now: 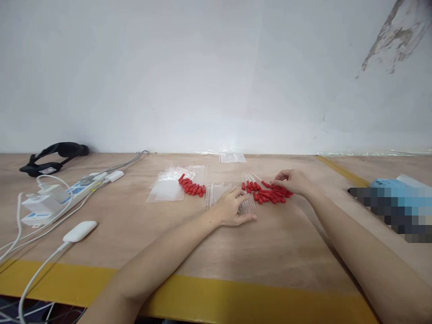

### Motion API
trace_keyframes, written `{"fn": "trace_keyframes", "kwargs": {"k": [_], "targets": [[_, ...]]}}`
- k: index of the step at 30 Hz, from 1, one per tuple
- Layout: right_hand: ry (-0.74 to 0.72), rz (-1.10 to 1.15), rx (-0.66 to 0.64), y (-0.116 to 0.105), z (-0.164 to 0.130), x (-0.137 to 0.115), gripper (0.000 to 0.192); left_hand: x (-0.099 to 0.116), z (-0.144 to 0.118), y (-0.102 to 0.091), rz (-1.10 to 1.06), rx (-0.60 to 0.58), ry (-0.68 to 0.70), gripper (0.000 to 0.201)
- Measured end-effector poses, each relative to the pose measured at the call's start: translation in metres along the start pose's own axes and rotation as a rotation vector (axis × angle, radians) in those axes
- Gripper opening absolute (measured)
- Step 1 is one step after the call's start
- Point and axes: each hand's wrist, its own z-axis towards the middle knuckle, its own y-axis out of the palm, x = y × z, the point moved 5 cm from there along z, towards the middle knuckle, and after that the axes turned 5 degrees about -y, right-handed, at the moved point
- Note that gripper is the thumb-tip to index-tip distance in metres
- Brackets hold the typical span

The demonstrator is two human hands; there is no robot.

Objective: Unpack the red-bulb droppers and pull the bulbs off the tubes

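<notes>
1. both hands are laid out over the middle of the worktop (276, 252): the left hand (232, 209) is spread flat, palm down, on a loose row of clear glass tubes (216, 193), while the right hand (293, 181) is pinched with narrowed fingers on one red-capped dropper in the right pile of droppers (266, 193).
2. the right pile is seen just beside the left hand, red bulbs fanned towards the right hand.
3. a second pile of red bulbs (192, 186) is found left of the tubes, touching a heap of clear plastic bags (168, 186).
4. one more small bag (232, 157) lies by the wall.
5. well apart, at the left edge, a power strip (50, 200) with white cables, a white adapter (80, 231) and a black strap (54, 157) are seen.
</notes>
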Motion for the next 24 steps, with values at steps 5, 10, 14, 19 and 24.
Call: {"fn": "trace_keyframes", "kwargs": {"k": [5,10,14,19,24], "targets": [[-0.076,-0.010,-0.111,0.004,-0.003,-0.010,0.030,-0.002,0.002,0.009,0.042,-0.097,0.087,0.064],[-0.030,-0.077,-0.097,0.007,0.000,-0.004,0.037,-0.011,0.008,0.015,0.076,-0.093,0.040,0.054],[0.067,-0.201,0.003,0.013,0.014,-0.003,0.027,-0.006,0.005,0.007,0.093,-0.017,-0.011,0.060],[0.245,-0.371,-0.174,0.031,0.031,-0.011,0.023,0.008,0.003,0.001,0.120,0.052,-0.140,0.097],[0.318,-0.380,-0.179,0.041,0.043,-0.010,0.016,0.004,0.010,0.010,0.156,0.066,-0.273,0.103]]}}
